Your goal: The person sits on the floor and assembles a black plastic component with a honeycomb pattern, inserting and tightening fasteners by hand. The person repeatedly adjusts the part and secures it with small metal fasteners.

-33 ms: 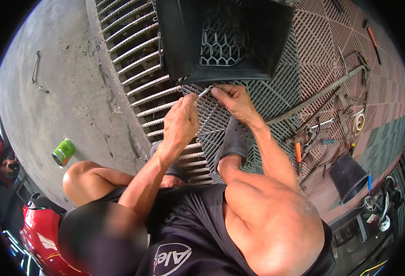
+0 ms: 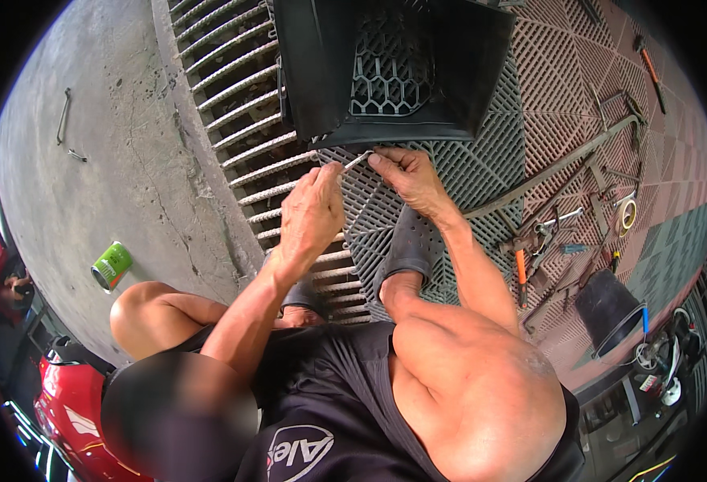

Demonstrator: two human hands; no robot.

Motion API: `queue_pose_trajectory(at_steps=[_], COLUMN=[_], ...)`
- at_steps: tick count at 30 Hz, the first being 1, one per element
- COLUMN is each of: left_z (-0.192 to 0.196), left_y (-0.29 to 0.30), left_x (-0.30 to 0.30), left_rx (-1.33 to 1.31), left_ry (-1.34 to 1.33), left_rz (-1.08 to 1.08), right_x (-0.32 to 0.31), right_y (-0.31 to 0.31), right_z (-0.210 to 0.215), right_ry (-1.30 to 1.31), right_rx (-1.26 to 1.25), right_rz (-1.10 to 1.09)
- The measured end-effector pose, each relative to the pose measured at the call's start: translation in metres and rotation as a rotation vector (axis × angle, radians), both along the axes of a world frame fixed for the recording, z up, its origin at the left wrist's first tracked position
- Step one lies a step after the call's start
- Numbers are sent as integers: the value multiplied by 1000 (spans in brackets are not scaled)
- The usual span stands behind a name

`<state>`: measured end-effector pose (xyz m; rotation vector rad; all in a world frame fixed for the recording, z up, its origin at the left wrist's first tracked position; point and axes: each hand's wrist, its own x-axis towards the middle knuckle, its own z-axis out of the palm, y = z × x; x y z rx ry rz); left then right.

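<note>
Fingers closed, my left hand (image 2: 312,213) grips the lower-left end of a thin whitish rod (image 2: 357,161). At the rod's upper-right end, my right hand (image 2: 408,177) has thumb and forefinger pinched together. The rod slants between the two hands, and its exact kind is unclear. Just beyond my fingertips stands a black plastic panel (image 2: 414,130) with a honeycomb grille opening (image 2: 387,90). Its near edge lies close to my right hand. Both palms are turned away, so the ends of the rod are partly hidden.
A ribbed drain grate (image 2: 241,100) runs along the left, beside concrete floor with a green can (image 2: 112,265) and a wrench (image 2: 63,116). On the right, an orange-handled hammer (image 2: 521,273), tape roll (image 2: 627,214), several tools and a black bucket (image 2: 606,312) lie on slatted tiles.
My left hand has shifted very slightly to the left. The right hand, the rod and the panel look unmoved.
</note>
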<state>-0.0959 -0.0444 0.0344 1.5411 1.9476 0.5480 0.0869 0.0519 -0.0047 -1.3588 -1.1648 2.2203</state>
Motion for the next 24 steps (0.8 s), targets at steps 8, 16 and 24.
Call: queue_pose_trajectory(at_steps=[8,16,24], left_z=[21,-46,-44], left_y=[32,-1,-12], left_x=[-30,68,66], left_rx=[-127,-393,-279], left_ry=[126,-1366,-1038], left_rz=[-178,741,593], right_x=[-14,-25,-4], right_y=[-4,14,17], right_z=[-6,12,0], right_ry=[6,-152,37], right_rx=[10,39,-20], right_rz=[-110,276,145])
